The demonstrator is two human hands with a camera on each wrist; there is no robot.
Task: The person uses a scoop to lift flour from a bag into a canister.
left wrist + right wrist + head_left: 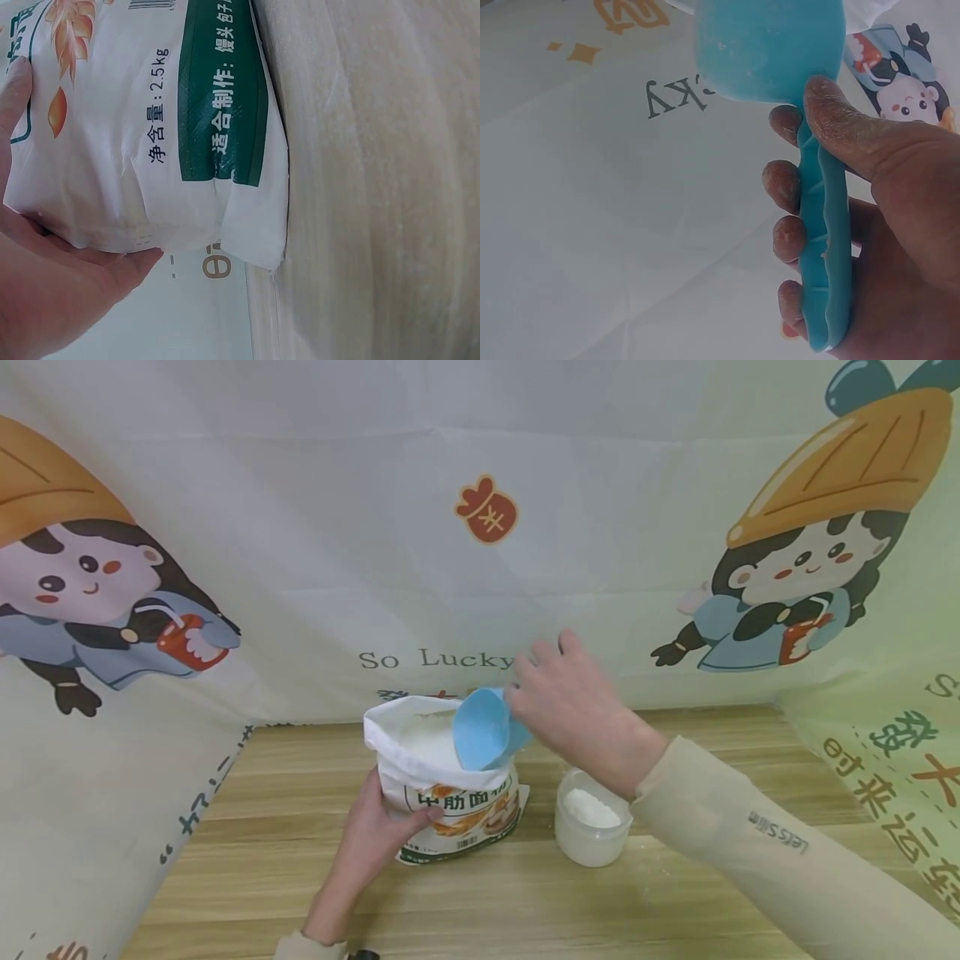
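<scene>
Printed backdrop (360,543): behind the flour bag (442,814) and to both sides of it. Wooden table (262,860): beneath the bag, whose bottom edge meets it. The bag's mouth is open, with white flour (427,743) visible inside. Right hand (562,697): above and to the right of the bag, fingers wrapped round the handle of a blue scoop. Left hand (381,822): at the bag's left side, gripping it; the bag lies between the thumb, on the printed front, and the other fingers, round the side. Tub (592,843): right of the bag, well apart, containing white powder. Scoop (483,727): handle between right thumb and curled fingers; bowl beyond the thumb tip, at the right part of the bag's mouth. Contact between bowl and flour cannot be determined.
</scene>
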